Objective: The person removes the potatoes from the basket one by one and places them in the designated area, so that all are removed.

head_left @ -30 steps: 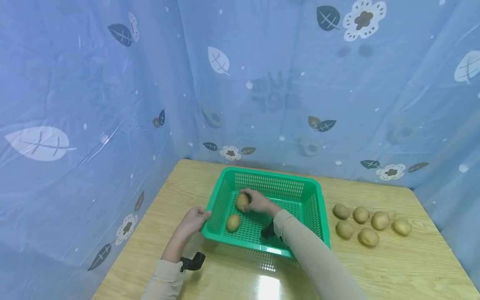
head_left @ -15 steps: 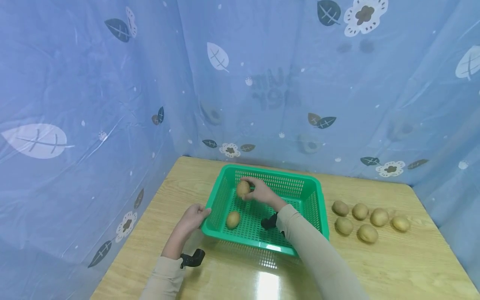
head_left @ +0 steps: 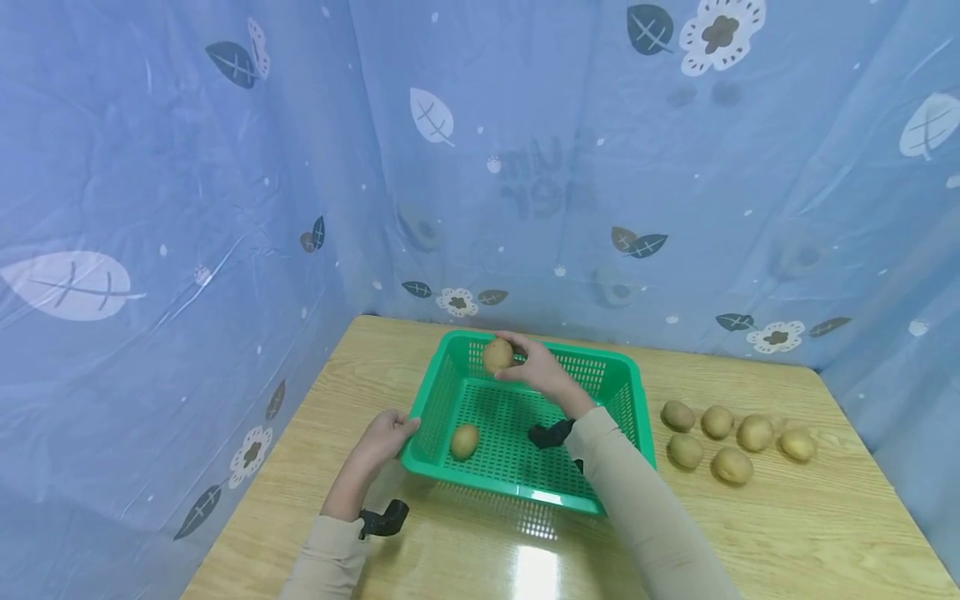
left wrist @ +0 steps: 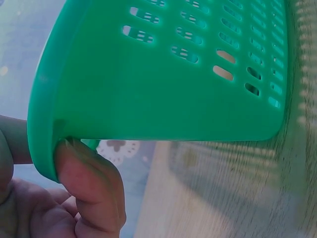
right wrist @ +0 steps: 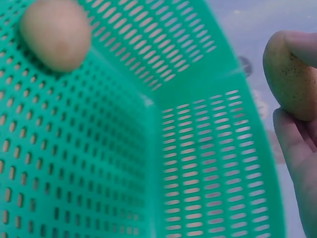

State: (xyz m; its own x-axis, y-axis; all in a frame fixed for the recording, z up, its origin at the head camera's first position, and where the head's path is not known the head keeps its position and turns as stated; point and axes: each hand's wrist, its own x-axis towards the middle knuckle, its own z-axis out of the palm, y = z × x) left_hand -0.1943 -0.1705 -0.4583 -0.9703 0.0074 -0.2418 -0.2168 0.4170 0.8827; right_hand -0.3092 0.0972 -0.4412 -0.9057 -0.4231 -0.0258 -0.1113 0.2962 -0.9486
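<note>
A green plastic basket [head_left: 517, 490] with slotted walls stands on the table. My left hand [head_left: 386, 435] grips its left rim near the front corner; in the left wrist view the curled fingers [left wrist: 94, 183] hook under that rim. My right hand [head_left: 542, 371] pinches a potato [head_left: 498, 356] between thumb and fingers, raised to about the height of the far rim. In the right wrist view this held potato [right wrist: 292, 79] has dark specks and hangs clear of the basket wall. A second potato [head_left: 465, 442] lies on the basket floor at the front left.
Several potatoes [head_left: 717, 422] lie in two loose rows on the wooden table [head_left: 442, 554], right of the basket. A blue patterned curtain [head_left: 525, 167] hangs behind and at the left. Black wrist mounts [head_left: 386, 518] sit on both arms.
My right hand has lifted the potato from low in the basket up to the far rim, shifting slightly right. The left hand keeps its grip on the rim; the other potatoes stay put.
</note>
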